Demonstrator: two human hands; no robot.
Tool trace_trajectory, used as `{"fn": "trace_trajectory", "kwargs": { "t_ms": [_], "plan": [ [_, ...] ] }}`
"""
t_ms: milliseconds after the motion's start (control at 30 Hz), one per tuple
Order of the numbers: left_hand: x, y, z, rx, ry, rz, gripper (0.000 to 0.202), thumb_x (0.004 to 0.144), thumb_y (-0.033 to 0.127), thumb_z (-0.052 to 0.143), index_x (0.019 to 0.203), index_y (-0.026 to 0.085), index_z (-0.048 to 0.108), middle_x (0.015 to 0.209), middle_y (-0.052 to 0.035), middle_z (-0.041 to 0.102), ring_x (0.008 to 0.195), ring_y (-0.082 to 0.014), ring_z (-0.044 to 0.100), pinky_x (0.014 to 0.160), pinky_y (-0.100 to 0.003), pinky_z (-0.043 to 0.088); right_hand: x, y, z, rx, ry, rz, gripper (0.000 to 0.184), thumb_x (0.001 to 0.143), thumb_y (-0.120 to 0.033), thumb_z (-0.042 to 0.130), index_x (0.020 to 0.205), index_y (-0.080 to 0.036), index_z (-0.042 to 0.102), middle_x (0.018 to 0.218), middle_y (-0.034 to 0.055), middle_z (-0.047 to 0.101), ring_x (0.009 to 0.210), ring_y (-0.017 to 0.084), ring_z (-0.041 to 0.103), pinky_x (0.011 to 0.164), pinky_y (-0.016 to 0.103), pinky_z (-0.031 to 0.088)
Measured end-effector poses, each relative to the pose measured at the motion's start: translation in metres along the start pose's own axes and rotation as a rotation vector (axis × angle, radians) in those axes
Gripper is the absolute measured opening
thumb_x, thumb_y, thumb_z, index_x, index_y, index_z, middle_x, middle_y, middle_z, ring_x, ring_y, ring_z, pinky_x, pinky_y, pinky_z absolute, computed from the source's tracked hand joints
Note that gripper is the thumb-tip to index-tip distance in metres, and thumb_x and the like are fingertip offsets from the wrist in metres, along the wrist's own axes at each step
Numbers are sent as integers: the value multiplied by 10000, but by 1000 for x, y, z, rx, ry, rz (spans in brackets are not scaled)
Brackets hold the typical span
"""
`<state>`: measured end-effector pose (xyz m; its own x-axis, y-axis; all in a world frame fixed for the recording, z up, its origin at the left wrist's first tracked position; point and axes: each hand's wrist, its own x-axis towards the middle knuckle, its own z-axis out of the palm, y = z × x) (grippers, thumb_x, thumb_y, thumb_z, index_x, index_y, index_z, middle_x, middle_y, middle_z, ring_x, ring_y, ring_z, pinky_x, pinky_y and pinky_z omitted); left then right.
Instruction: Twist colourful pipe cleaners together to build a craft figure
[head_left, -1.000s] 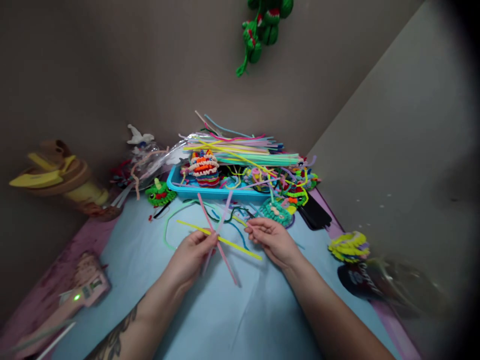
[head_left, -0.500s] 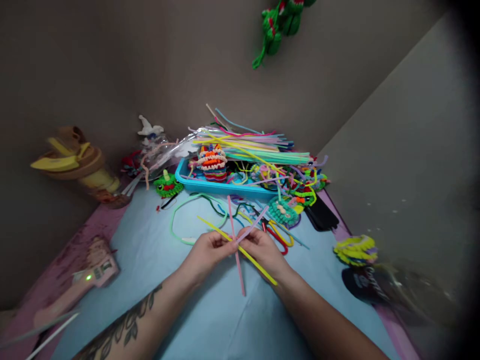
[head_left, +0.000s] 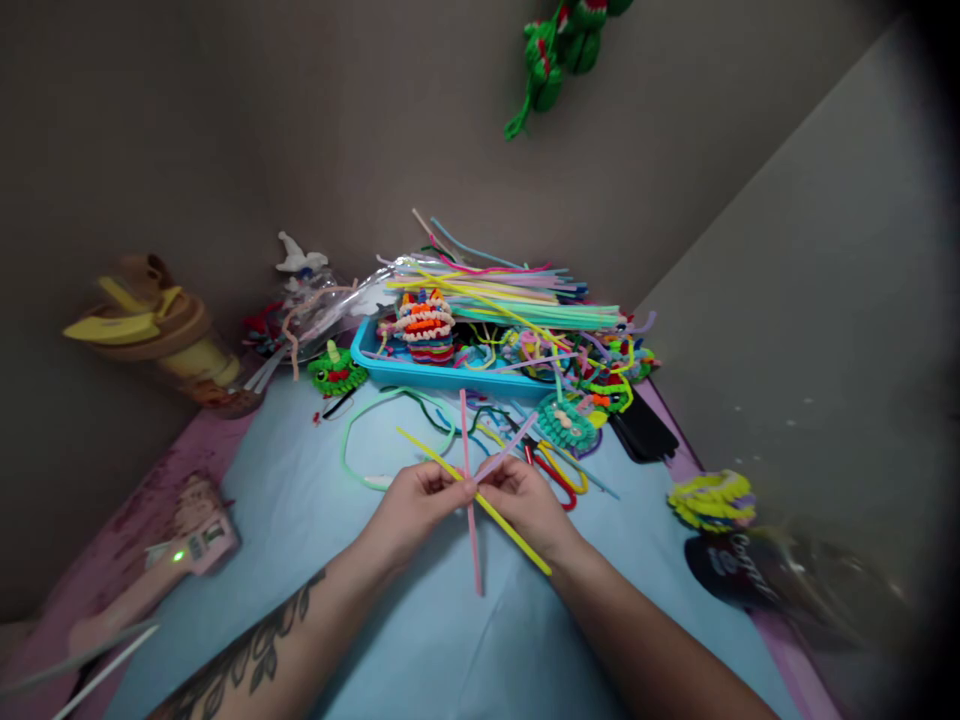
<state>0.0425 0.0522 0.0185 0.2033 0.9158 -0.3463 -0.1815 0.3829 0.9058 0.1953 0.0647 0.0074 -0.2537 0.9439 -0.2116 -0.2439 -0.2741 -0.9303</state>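
Three pipe cleaners cross at one point between my hands, above the blue table covering [head_left: 420, 640]. The yellow pipe cleaner [head_left: 517, 537] slants from upper left to lower right. Nearly upright stands the pink pipe cleaner [head_left: 473, 550], and the lilac pipe cleaner [head_left: 510, 447] points to the upper right. My left hand [head_left: 427, 497] pinches the crossing between thumb and fingers. Close against it, my right hand [head_left: 525, 503] is closed with its fingertips at the lilac one. The exact grip at the crossing is partly hidden by my fingers.
Behind my hands stands a blue tray [head_left: 457, 376] with pipe cleaners [head_left: 517, 290] heaped over it. Scissors [head_left: 559, 475] and a mint pipe cleaner loop [head_left: 346, 430] lie nearer. A pink glue gun [head_left: 199, 540] is at left, a black phone-like object [head_left: 643, 428] at right.
The pink pipe cleaner has turned slightly, its lower end swinging left and its top a little right. Both hands stay almost in place.
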Motion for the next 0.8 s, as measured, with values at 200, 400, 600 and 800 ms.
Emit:
{"fn": "trace_trajectory", "kwargs": {
  "t_ms": [200, 400, 600, 800],
  "plan": [
    [0, -3, 1, -54, -40, -5, 279, 629, 344, 765, 731, 107, 661, 641, -14, 637, 593, -102, 528, 602, -217, 388, 0, -3, 0, -1, 13, 2, 257, 567, -314, 798, 681, -164, 624, 638, -25, 595, 619, 105, 540, 615, 232, 440],
    [1, 0, 1, -118, -42, 3, 254, 612, 300, 784, 727, 122, 644, 630, 2, 631, 591, -93, 536, 609, -206, 400, -3, -9, -1, -33, -28, -15, 187, 616, -297, 764, 699, -164, 663, 667, -14, 617, 650, 116, 561, 645, 241, 453],
    [0, 2, 2, -57, -52, 34, 242, 646, 319, 759, 730, 119, 652, 668, -9, 638, 632, -106, 547, 644, -222, 418, -3, -8, -1, -17, -39, 19, 180, 625, -278, 740, 752, -173, 667, 697, -10, 632, 676, 128, 584, 665, 251, 463],
    [-1, 6, 7, -113, -43, 25, 295, 572, 300, 807, 696, 139, 593, 621, 23, 621, 589, -90, 541, 597, -201, 413, -2, -6, 3, 45, 77, 3, 316, 532, -173, 767, 715, -195, 511, 608, -65, 572, 569, 88, 530, 563, 199, 416]
  ]
}}
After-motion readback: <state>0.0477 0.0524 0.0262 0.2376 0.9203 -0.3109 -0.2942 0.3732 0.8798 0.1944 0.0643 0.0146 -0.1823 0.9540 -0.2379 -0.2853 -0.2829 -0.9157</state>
